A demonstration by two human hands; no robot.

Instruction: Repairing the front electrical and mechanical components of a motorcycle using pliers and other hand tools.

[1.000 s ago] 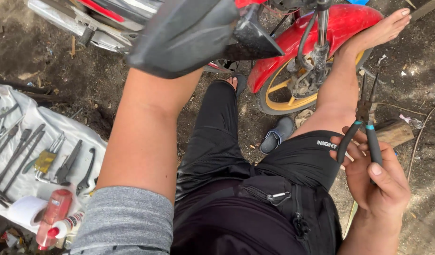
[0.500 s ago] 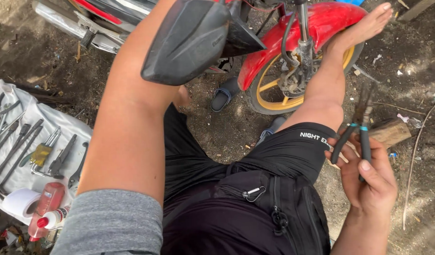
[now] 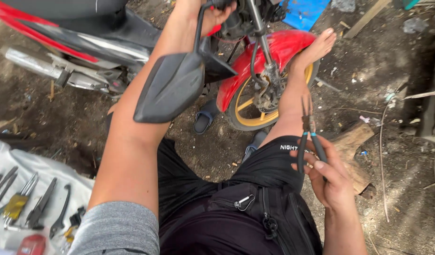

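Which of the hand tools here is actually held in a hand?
The blue-and-black-handled needle-nose pliers, gripped by the right hand; the other tools lie untouched on the white cloth.

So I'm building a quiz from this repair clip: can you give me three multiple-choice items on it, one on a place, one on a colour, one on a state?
1. Where is the right hand?
A. on the seat
B. above the right thigh, holding pliers
C. on the tool cloth

2. What colour is the front mudguard?
A. red
B. green
C. white

3. What is the left hand doing?
A. hanging free
B. lying flat on the ground
C. closed around the handlebar grip

Answers:
1 B, the pliers' blue-trimmed handles sit in its fingers beside the black shorts.
2 A, it curves red over the yellow wheel rim.
3 C, its fingers wrap the grip above the mirror.
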